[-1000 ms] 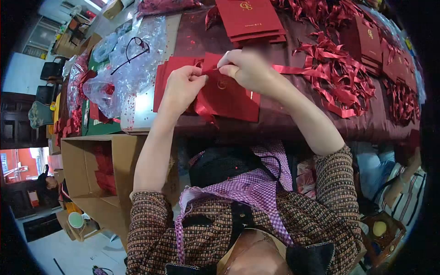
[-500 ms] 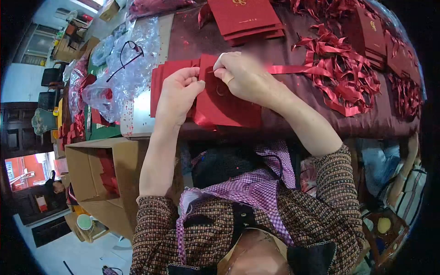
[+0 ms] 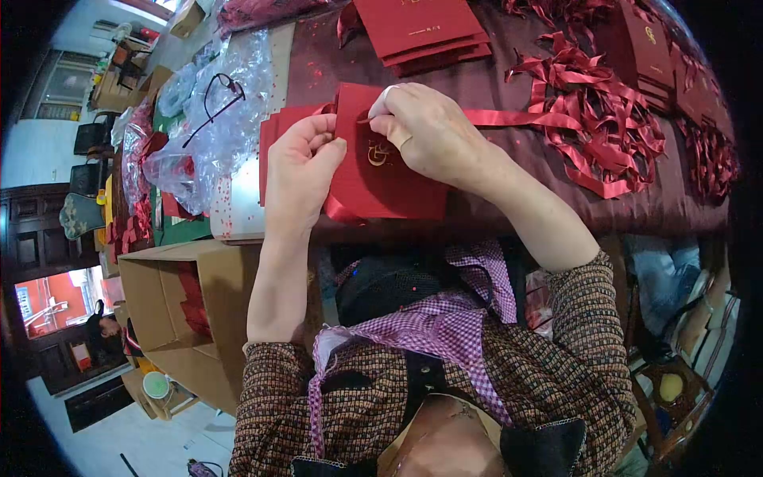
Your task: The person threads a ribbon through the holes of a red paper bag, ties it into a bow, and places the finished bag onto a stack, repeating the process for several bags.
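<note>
A red paper bag (image 3: pixel 389 191) with a gold emblem lies at the table's near edge, on top of other red bags (image 3: pixel 270 131). My left hand (image 3: pixel 298 175) is closed at the bag's left side, thumb and fingers pinched together on its edge. My right hand (image 3: pixel 429 131), with a ring and something white on a fingertip, pinches a red ribbon (image 3: pixel 509 118) against the bag's upper part. The ribbon's tip is hidden by my fingers. Another ribbon piece (image 3: pixel 340 211) hangs at the bag's lower left.
Loose red ribbons (image 3: pixel 596 135) pile up on the right of the dark red tablecloth (image 3: pixel 485 211). More bags (image 3: pixel 425 32) are stacked at the back. Clear plastic wrap (image 3: pixel 246 87) and eyeglasses (image 3: pixel 214 111) lie left. An open cardboard box (image 3: pixel 214 294) stands below. A person sits far right.
My right hand has shifted slightly up and left, and the gold emblem below it now shows more fully. My left hand has moved a little left, still pinching at the bag's edge.
</note>
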Motion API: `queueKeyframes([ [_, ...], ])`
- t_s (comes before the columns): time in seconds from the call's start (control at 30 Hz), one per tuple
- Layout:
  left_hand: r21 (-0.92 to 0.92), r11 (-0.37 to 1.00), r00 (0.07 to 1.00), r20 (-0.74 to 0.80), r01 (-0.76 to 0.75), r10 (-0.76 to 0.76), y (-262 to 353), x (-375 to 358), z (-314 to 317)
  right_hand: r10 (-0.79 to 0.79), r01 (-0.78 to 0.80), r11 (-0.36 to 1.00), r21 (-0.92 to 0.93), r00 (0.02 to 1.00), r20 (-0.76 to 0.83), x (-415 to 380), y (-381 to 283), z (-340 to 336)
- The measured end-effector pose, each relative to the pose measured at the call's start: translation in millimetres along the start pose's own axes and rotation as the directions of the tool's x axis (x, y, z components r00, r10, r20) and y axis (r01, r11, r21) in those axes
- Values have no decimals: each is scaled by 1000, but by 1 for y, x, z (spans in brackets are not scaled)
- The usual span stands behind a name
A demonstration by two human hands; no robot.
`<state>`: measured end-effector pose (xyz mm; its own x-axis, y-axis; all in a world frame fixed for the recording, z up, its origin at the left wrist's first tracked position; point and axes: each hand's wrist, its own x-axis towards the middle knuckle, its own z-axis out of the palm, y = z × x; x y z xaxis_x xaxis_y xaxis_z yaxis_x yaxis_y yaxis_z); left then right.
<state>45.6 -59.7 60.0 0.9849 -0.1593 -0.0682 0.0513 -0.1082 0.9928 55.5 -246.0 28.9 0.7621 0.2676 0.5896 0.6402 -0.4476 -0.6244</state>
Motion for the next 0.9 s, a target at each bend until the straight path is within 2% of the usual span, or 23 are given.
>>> queueKeyframes([
  [0.3, -15, 999, 999, -13, -52, 52, 1, -4, 6, 35, -34, 999, 19, 999, -25, -2, -4, 4],
  [0.63, 96, 983, 987, -18, -157, 159, 3, -9, 11, 128, -128, 988, 91, 992, 3, -1, -8, 3],
  [0.73, 133, 978, 986, -18, -161, 164, 7, -12, 14, 100, -99, 994, 38, 995, -28, -2, -7, 6],
  [0.8, 156, 976, 988, -9, -153, 156, 6, -13, 16, -99, 86, 983, -160, 992, -75, -3, -6, 8],
  [0.83, 187, 967, 982, -35, -174, 183, 1, -13, 16, -99, 86, 983, -160, 992, -75, -3, -6, 8],
  [0.9, 219, 956, 976, -60, -193, 211, -3, -14, 20, -230, 187, 932, -310, 967, -110, -3, -7, 8],
])
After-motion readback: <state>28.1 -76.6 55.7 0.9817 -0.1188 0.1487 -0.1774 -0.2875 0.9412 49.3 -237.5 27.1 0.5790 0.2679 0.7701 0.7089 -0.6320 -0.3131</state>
